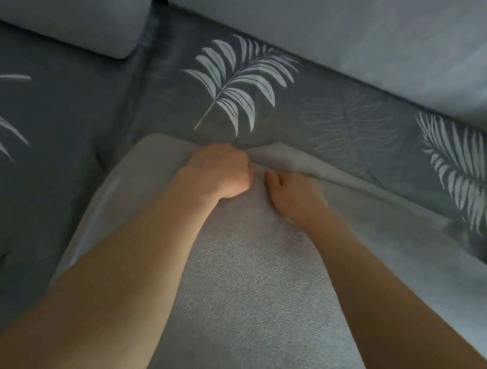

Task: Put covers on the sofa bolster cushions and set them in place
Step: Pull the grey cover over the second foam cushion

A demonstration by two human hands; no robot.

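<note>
Dim light falls across a grey sofa seat (79, 119) printed with white fern leaves, pale back cushions (324, 28) lined up behind it. On the seat lies a light grey bolster cushion (248, 276) in a woven cover, its far end towards the backrest. Both bare arms reach over it. The left hand (219, 172) is clenched on the fabric at that far edge, while the right hand (294, 191) pinches the same edge just beside it.

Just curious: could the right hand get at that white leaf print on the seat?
Probably yes. The right hand rests on the grey cushion, and only bare seat fabric lies between it and the leaf print.
</note>
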